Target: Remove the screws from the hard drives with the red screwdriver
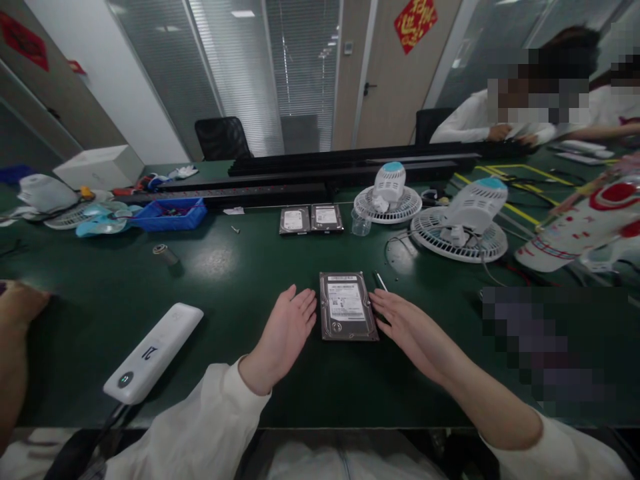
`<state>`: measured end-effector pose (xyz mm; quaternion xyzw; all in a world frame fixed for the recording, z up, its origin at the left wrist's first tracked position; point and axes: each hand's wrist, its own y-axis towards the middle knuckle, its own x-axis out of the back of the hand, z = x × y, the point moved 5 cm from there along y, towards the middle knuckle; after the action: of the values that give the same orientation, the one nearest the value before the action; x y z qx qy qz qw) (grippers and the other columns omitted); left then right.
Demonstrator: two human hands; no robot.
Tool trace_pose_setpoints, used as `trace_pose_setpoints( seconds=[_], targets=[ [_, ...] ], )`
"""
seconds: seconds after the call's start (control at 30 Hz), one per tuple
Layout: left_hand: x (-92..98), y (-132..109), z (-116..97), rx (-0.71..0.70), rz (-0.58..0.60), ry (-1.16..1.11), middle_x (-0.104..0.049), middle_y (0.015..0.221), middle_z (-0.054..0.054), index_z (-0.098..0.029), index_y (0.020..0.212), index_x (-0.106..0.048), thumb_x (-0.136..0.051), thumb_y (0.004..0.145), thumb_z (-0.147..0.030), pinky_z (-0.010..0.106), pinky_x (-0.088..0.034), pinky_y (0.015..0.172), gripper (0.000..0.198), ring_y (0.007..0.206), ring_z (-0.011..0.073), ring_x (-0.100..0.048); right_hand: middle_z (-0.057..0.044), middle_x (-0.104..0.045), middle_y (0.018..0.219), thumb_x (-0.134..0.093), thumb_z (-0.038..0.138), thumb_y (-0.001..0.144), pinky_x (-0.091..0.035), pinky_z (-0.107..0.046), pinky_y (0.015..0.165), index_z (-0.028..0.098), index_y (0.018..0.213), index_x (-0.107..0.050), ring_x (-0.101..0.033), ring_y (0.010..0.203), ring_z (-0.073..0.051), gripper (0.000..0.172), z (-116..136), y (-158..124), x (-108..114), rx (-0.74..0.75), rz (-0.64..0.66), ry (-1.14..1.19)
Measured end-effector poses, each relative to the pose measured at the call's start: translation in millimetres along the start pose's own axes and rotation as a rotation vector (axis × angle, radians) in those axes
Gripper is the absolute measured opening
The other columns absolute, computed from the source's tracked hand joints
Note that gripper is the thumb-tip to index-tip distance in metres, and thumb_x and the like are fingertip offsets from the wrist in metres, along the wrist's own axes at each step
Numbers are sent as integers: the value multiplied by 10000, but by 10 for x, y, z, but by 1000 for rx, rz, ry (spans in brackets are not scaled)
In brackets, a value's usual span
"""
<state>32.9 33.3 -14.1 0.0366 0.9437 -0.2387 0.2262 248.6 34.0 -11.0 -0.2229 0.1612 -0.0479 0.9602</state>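
A hard drive (348,307) lies flat on the green table (320,383), its white label facing up. My left hand (290,327) is beside its left edge, fingers stretched out and palm turned toward it, holding nothing. On the other side, my right hand (407,327) reaches to the drive's right edge with its fingers extended; whether the fingertips touch the drive I cannot tell. A slim metal tool, perhaps a screwdriver (381,281), lies just beyond the right fingers, partly hidden by them. Farther back, two more hard drives (295,220) lie side by side.
A white power bank (154,353) with a cable lies left. Behind are a small metal cylinder (165,254), a blue parts tray (170,213), a clear cup (361,223) and fan parts (460,233). Another person's hand (20,303) rests at the left edge; people sit at back right.
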Motion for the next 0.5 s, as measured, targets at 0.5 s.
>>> trace_pose_setpoints(
  seconds=[0.5],
  targets=[
    [-45, -106, -188, -70, -116, -80, -386, 1667, 64, -208, 1588, -392, -367, 1057, -420, 319, -254, 1276, 573, 1536, 171, -357, -68, -705, 1300, -614, 151, 923, -458, -347, 1191, 216, 1111, -629, -649, 1269, -151, 200, 80, 86, -506, -60, 84, -4]
  ],
)
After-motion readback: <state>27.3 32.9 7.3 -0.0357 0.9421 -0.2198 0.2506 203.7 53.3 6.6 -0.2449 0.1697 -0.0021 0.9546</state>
